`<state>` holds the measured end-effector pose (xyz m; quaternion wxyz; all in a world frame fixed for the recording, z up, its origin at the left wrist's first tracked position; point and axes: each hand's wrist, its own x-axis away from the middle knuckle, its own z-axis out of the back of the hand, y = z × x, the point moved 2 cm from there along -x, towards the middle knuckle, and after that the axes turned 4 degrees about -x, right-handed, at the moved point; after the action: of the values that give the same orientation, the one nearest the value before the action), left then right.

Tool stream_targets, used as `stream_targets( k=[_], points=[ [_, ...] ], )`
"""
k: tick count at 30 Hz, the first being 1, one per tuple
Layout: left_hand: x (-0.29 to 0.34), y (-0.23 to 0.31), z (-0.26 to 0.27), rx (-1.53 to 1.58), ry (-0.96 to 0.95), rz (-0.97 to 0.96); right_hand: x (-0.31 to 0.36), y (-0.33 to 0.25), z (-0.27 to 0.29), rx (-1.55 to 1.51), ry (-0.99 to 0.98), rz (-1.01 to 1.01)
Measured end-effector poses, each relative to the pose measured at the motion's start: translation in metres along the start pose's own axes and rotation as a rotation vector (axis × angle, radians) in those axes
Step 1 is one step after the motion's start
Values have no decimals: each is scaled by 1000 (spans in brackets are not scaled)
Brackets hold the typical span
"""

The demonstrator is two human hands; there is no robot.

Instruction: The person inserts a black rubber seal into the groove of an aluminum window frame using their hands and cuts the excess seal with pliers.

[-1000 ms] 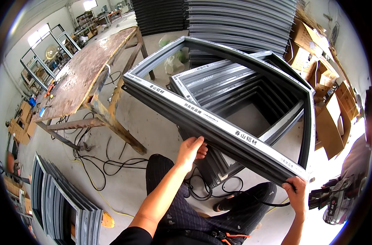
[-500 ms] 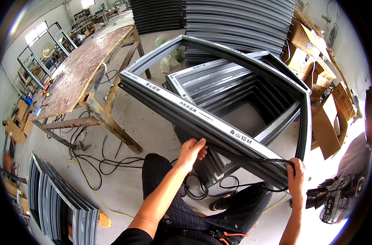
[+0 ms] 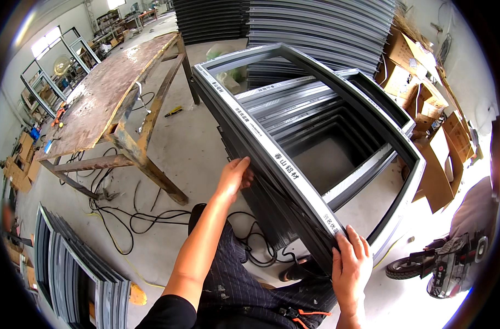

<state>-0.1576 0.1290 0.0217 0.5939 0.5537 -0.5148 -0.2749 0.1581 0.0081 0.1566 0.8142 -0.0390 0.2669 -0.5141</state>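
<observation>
So, left hand: (image 3: 234, 176) it's out in front on a bent wrist, fingers curled in against the outer side of the frames, thumb up; fingertips sit in shadow, so I can't tell how firmly it grips.
Right hand: (image 3: 353, 257) clamped on the top frame's (image 3: 263, 141) near corner, fingers lying over the upper edge, thumb down the outer side, forearm coming up from below.
Top frame: lying at an angle across the frame stack (image 3: 285, 114), right in front of the person's knees.
Lettering: dark characters repeat along the pale strip on the top frame's long rail.
Cardboard boxes: (image 3: 435, 178) heaped at right, some gaping with flaps out; can't make out the contents.
Plastic bag: (image 3: 219, 51) greenish, crumpled on the floor past the top frame's far end.
</observation>
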Motion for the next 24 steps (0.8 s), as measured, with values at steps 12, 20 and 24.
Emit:
stream_targets(
  k=[12, 20, 24],
  points=[
    [17, -10, -17, 18, -72, -19, 97, 9, 42, -362, -53, -313],
    [31, -20, -27, 29, -169, 26, 116, 35, 48, -389, -36, -284],
    [50, -19, -46, 66, -155, 38, 118, 47, 46, -406, -24, -306]
  ],
)
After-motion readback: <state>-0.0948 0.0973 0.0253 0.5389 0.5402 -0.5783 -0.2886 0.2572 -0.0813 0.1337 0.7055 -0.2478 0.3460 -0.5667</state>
